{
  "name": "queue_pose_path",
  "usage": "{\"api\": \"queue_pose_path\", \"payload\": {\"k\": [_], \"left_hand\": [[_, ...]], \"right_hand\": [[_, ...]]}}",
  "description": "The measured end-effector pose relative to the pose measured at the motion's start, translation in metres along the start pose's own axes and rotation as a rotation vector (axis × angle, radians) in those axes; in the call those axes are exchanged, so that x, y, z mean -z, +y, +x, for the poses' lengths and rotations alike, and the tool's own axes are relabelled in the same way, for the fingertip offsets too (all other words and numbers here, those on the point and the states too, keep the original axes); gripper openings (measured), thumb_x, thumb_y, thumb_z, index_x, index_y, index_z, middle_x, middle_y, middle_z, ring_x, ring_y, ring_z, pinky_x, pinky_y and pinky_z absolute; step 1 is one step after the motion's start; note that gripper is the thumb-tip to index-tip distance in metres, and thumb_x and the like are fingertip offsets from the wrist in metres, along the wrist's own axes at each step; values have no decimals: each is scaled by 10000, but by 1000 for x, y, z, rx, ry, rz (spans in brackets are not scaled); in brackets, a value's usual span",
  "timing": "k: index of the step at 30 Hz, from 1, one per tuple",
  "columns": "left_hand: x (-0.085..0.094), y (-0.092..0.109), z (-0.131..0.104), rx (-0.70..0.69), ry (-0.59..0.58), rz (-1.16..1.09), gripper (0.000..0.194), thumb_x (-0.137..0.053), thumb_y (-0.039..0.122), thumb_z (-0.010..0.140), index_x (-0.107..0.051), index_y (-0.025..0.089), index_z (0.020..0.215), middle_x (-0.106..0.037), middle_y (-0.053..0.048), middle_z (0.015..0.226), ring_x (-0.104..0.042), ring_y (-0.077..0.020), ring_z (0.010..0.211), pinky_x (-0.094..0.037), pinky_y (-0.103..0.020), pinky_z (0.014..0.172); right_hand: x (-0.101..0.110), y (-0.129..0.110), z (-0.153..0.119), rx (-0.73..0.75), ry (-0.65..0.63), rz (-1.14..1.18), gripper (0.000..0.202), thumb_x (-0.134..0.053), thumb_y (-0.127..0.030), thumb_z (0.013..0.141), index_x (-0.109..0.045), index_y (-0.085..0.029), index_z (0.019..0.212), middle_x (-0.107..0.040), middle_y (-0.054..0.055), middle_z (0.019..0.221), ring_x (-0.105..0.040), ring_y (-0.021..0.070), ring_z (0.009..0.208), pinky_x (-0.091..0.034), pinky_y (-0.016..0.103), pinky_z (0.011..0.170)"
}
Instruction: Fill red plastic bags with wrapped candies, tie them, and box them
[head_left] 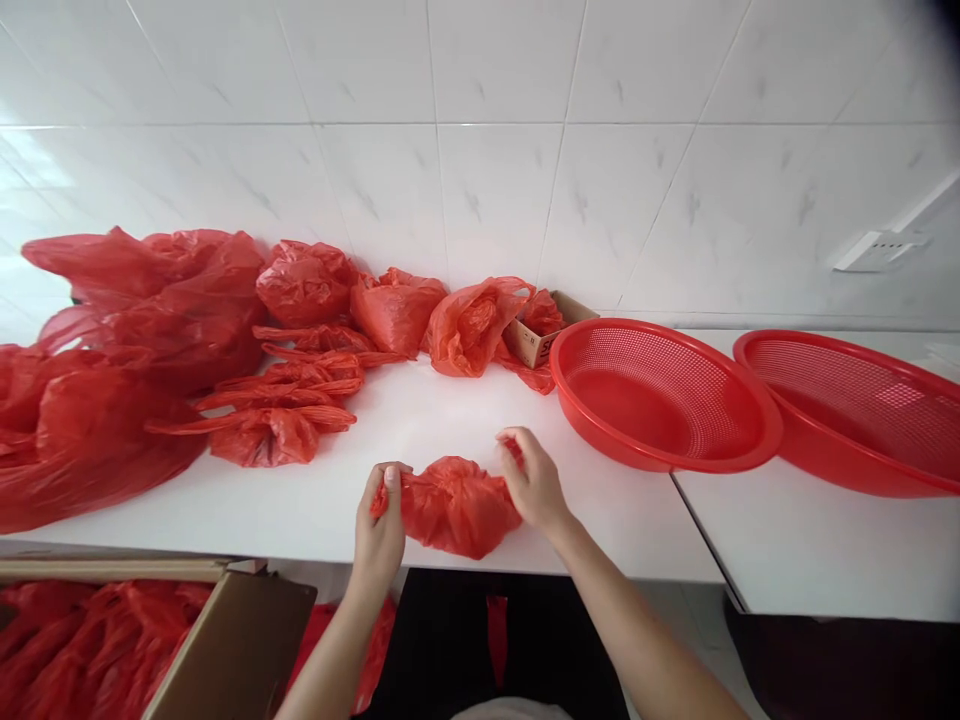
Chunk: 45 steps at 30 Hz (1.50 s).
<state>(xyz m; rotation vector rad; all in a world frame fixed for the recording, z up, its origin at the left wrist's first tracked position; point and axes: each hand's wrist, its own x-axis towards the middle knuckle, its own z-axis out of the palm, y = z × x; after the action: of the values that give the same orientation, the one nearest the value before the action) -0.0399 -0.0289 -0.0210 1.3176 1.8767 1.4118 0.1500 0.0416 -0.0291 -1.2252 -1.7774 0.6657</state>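
Observation:
A red plastic bag, bunched up, lies on the white table near its front edge. My left hand is closed on the twisted left end of the bag, thumb on top. On the other side my right hand has its fingers curled round the bag's right end. What the bag contains, if anything, does not show. To the left, several flattened red plastic bags with their handles stretched sideways lie in an overlapping row.
Large filled red bags crowd the table's left side. Smaller bundled bags and a small cardboard box line the tiled wall. Two red perforated basins stand at right. Below left, a large carton holds red bags.

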Motion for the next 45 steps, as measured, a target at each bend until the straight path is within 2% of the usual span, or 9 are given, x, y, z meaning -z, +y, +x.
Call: {"api": "queue_pose_path", "payload": {"k": [2, 5, 10, 15, 21, 32, 37, 42, 45], "left_hand": [[-12, -3, -3, 16, 52, 29, 376, -268, 486, 977, -496, 224, 834, -540, 8, 755, -530, -161, 713, -435, -250, 675], [-18, -9, -7, 23, 23, 95, 358, -287, 469, 970, -436, 235, 745, -450, 42, 618, -449, -148, 581, -378, -239, 575], [-12, -13, 0, -13, -112, 247, 385, -278, 470, 969, -389, 239, 682, -366, 65, 511, -372, -135, 492, -318, -234, 527], [-22, -24, 31, -47, -212, 441, 394, -254, 457, 978, -499, 242, 756, -514, 22, 559, -503, -167, 544, -342, -247, 556], [-44, -41, 66, -55, -252, 730, 364, -301, 422, 971, -604, 234, 896, -693, -85, 728, -644, -255, 680, -333, -286, 574], [-51, -47, 63, -105, -256, 943, 377, -297, 442, 990, -616, 241, 997, -738, -81, 858, -684, -241, 729, -369, -282, 600], [-50, -47, 61, -122, -241, 959, 396, -282, 438, 993, -617, 231, 953, -733, -74, 812, -683, -242, 700, -344, -281, 563], [-48, -47, 59, -134, -226, 950, 394, -280, 436, 993, -612, 229, 941, -731, -69, 803, -683, -242, 700, -327, -282, 549], [-47, -46, 59, -127, -218, 939, 401, -268, 431, 995, -609, 228, 939, -732, -71, 810, -682, -240, 702, -324, -283, 551]], "right_hand": [[-12, -3, -12, 47, -52, -59, 246, -481, -416, 906, -575, -223, 1025, -652, 49, 987, -604, 181, 847, -448, 296, 782], [-21, 5, -22, 55, -134, -167, 294, -440, -484, 933, -586, -232, 897, -649, 12, 762, -601, 170, 686, -420, 270, 666], [-14, 22, -1, -41, -137, -297, 373, -361, -524, 958, -582, -231, 892, -581, -20, 576, -536, 149, 525, -339, 242, 569], [-13, 37, 34, -63, -170, -418, 334, -374, -507, 960, -578, -244, 935, -657, -1, 704, -581, 160, 613, -304, 243, 572], [-31, 56, 50, -93, -199, -563, 264, -402, -402, 966, -583, -231, 882, -638, -2, 646, -530, 145, 560, -218, 252, 533], [-40, 60, 45, -112, -174, -649, 261, -390, -401, 985, -595, -240, 964, -656, 10, 669, -548, 151, 580, -183, 264, 544], [-37, 61, 46, -145, -154, -565, 261, -398, -405, 974, -599, -243, 938, -657, 9, 683, -582, 166, 619, -222, 261, 555], [-21, 56, 47, -178, -163, -380, 410, -246, -519, 990, -554, -252, 1030, -678, -10, 773, -631, 158, 688, -365, 242, 590], [-16, 48, 39, -143, -219, -292, 429, -377, -603, 926, -531, -262, 1136, -698, -4, 910, -659, 155, 784, -437, 247, 659]]}}
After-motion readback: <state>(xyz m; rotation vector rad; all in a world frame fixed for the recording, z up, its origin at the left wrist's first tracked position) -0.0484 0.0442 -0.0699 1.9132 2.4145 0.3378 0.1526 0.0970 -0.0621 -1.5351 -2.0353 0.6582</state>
